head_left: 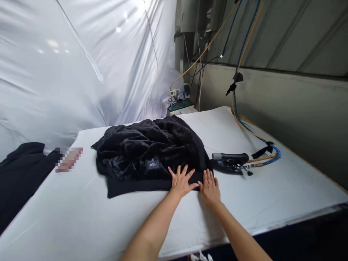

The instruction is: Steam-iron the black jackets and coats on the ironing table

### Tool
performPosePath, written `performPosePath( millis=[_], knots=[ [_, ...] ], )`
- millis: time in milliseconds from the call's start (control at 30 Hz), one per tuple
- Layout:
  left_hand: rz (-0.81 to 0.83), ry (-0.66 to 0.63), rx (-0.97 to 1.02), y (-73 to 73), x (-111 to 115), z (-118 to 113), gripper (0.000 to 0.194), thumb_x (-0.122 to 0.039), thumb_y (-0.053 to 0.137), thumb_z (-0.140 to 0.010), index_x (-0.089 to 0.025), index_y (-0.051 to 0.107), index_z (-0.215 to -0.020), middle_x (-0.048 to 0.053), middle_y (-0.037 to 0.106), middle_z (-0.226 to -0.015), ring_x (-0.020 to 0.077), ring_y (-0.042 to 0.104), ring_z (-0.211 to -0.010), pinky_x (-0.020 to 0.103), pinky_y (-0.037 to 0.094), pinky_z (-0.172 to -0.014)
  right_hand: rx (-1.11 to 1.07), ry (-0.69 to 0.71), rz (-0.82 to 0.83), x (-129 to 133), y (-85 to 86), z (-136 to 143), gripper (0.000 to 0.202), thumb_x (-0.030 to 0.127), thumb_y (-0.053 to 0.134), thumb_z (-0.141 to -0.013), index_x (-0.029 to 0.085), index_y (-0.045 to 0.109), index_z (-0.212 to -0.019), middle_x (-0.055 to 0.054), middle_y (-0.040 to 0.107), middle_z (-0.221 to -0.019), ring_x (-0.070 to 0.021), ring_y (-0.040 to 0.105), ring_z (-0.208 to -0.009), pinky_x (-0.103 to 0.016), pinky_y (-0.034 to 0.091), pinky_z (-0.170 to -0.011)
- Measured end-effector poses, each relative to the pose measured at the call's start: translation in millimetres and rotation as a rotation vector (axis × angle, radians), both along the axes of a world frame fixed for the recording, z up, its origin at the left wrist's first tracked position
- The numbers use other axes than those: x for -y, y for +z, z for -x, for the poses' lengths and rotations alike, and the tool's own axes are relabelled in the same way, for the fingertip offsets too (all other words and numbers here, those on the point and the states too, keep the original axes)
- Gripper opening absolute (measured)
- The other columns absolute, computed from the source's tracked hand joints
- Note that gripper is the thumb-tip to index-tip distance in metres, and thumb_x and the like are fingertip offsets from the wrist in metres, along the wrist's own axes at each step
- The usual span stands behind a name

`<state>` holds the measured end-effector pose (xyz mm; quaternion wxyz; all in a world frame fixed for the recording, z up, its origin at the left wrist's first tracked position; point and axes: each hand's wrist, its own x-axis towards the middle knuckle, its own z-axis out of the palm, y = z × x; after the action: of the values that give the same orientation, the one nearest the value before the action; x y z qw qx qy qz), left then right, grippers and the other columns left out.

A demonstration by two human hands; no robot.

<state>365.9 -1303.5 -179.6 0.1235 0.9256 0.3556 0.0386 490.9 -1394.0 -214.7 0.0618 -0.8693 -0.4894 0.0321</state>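
Left hand (pixel 181 182), fingers spread, and right hand (pixel 210 187), flat, press the garment's (pixel 138 185) edge; smooth toward three o'clock, clear of the iron (pixel 230 162).

Plain black covers the garment (pixel 130 145), whose dark label (pixel 153 164) carries pale lettering, while the surface (pixel 89 221) is white. Toward 4 o'clock the iron (pixel 228 168) is black with a grey handle end, and the braided hose (pixel 276 155) beside it mixes orange and blue. Glossy white sheeting (pixel 67 79) fills 10 o'clock, black cloth (pixel 19 177) lies toward 9, and a green-topped machine (pixel 181 105) shows at 12.
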Motion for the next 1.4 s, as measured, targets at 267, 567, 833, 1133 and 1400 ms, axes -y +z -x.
performPosePath(
  millis=[267, 567, 833, 1133, 1400],
  knots=[
    [0.07, -0.001, 0.042, 0.2, -6, 0, 0.069, -0.076, 0.034, -0.068, -0.048, 0.03, -0.13, -0.002, 0.024, -0.145, 0.039, 0.016, -0.129, 0.072, -0.012, -0.091, 0.084, 0.028, -0.031, -36, 128.1, -118, 0.055, 0.054, 0.051, -0.073, 0.021, 0.056, -0.117, -0.011, 0.057, -0.115, -0.0296, 0.046, -0.109, -0.041, 0.035, -0.089],
    [0.033, -0.017, 0.036, -3.1, -7, 1, 0.069, -0.075, 0.032, -0.069, -0.048, 0.027, -0.132, -0.003, 0.023, -0.145, 0.0388, 0.017, -0.128, 0.073, -0.01, -0.091, -0.09, 0.032, 0.396, -43, 125.3, -166, 0.069, 0.077, 0.039, -0.063, 0.024, 0.063, -0.101, -0.011, 0.064, -0.098, -0.0322, 0.056, -0.094, -0.041, 0.04, -0.075],
    [0.013, -0.043, 0.173, -12.2, -9, 5, 0.056, -0.061, 0.036, -0.079, -0.042, 0.031, -0.132, -0.003, 0.03, -0.141, 0.0313, 0.021, -0.127, 0.066, 0.003, -0.099, -0.214, -0.152, 0.279, 5, 157.4, -162, 0.07, 0.079, 0.032, -0.066, 0.019, 0.066, -0.08, -0.015, 0.066, -0.08, -0.0278, 0.06, -0.068, -0.036, 0.041, -0.058],
    [-0.107, 0.116, 0.349, -13.4, -27, 81, 0.031, -0.01, 0.041, -0.08, -0.027, 0.065, -0.089, 0.003, 0.056, -0.096, 0.0168, 0.043, -0.099, 0.036, 0.034, -0.092, -0.072, 0.302, 0.436, -29, 143.5, -50, 0.067, 0.081, 0.041, -0.057, 0.024, 0.065, -0.083, -0.01, 0.066, -0.083, -0.0299, 0.06, -0.08, -0.036, 0.041, -0.064],
    [-0.172, 0.236, 0.191, -17.0, -39, 144, 0.034, -0.031, 0.047, -0.083, -0.035, 0.053, -0.116, 0.002, 0.043, -0.126, 0.0229, 0.03, -0.119, 0.046, 0.024, -0.099, -0.031, 0.302, 0.448, -44, 122.5, -39, 0.063, 0.078, 0.036, -0.064, 0.025, 0.063, -0.085, -0.008, 0.065, -0.081, -0.0283, 0.061, -0.08, -0.036, 0.041, -0.065]
  ],
)
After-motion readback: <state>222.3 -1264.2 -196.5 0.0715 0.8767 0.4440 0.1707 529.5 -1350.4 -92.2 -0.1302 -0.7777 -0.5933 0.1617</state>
